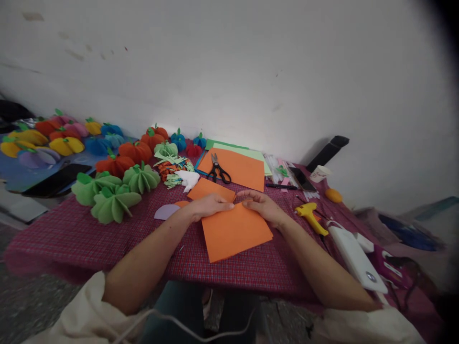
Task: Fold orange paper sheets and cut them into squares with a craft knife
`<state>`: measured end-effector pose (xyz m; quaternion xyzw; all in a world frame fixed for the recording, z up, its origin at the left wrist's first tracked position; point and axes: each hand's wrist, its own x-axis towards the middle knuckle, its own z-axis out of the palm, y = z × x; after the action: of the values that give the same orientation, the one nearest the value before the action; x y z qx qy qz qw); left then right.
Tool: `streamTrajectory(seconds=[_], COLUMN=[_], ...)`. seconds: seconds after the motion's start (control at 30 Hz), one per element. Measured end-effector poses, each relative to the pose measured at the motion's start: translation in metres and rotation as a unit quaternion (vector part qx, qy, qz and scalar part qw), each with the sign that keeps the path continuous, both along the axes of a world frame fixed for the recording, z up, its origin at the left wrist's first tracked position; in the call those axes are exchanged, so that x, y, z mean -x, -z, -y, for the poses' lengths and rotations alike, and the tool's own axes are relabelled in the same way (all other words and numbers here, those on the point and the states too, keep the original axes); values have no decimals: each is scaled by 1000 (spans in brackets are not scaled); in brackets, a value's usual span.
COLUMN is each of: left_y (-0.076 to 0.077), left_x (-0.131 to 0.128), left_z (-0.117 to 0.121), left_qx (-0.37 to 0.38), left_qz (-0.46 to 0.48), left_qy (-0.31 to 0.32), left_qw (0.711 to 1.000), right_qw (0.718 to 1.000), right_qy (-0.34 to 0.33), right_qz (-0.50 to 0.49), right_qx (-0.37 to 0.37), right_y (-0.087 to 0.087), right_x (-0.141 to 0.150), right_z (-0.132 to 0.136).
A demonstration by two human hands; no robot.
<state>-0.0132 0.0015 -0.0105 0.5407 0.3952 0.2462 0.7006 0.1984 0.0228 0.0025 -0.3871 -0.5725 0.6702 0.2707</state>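
Both hands meet at the far edge of some orange paper [236, 231], which looks layered or folded at its near right corner. My left hand [211, 206] pinches that edge with thumb on top and fingers beneath. Close beside it, my right hand [263, 205] grips the same edge, thumb on the paper and fingers curled behind. Just beyond lies a smaller orange piece [211, 189], flat on the checked cloth. Left of my left hand rest a lilac half-round paper [167, 211] and an orange rounded piece partly hidden by my wrist.
Black-handled scissors [219, 170] lie on an orange sheet [247, 167] over green sheets. Green paper pumpkins [114, 203] and other coloured ones stand left, near paper scraps [174, 169]. At right are a yellow glue gun [311, 217], a white power bank [356, 258], and a paper cup [320, 173].
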Motion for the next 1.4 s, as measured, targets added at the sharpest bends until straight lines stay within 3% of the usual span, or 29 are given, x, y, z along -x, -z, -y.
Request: streamTrajectory(seconds=[0.17,0.43,1.0,1.4], left_y=[2,9,-4,-2], left_x=[2,4,1,1], left_z=[-2,-8,-1,-2], left_qx=[-3,-8,-7,-21], left_qz=[-16,21,-16,-52], left_qy=[-37,-77,-7,-1], left_qw=[999,997,1000,998], right_qw=[999,994,997,997], right_qy=[39,85,64,39], right_qz=[10,-61,-35,32], right_qx=[2,14,-32,-58], right_y=[3,12,10,12], right_x=[-1,-14,-25,-17], right_z=[2,-1,-5,-1])
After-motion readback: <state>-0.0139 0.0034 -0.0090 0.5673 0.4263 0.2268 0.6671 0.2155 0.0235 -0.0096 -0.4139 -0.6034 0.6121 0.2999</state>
